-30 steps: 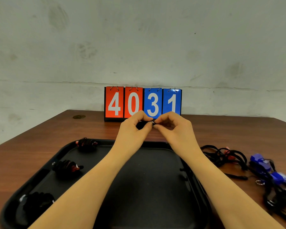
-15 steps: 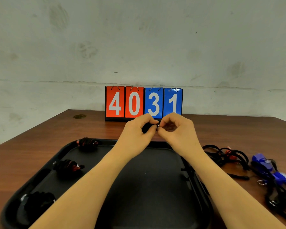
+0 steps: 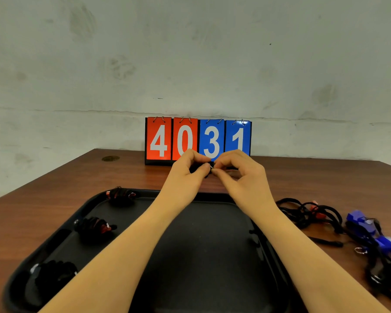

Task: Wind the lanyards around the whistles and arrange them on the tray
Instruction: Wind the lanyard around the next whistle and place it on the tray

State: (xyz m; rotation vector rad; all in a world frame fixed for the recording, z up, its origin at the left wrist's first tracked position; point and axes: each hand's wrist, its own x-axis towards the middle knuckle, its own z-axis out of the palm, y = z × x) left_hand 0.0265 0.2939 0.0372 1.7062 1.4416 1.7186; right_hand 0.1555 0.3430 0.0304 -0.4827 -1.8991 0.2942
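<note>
Two bare forearms, no sleeves
The left hand [image 3: 185,175] and right hand [image 3: 242,175] wear no rings, watches or gloves.

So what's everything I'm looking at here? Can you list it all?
wound whistles: 3, black lanyards with red showing on two, in a column along the tray's left side
tray: 1, black, on the table in front of the person
loose whistles with lanyards: a tangled pile, black cords with red and blue whistles, on the table right of the tray; count unclear
scoreboard: 1, two red cards, two blue, reading 4031, at the table's far edge
table: 1, brown wood
held whistle: 1, black, mostly hidden, between both hands
left hand: grips the held whistle
right hand: pinches it
</note>
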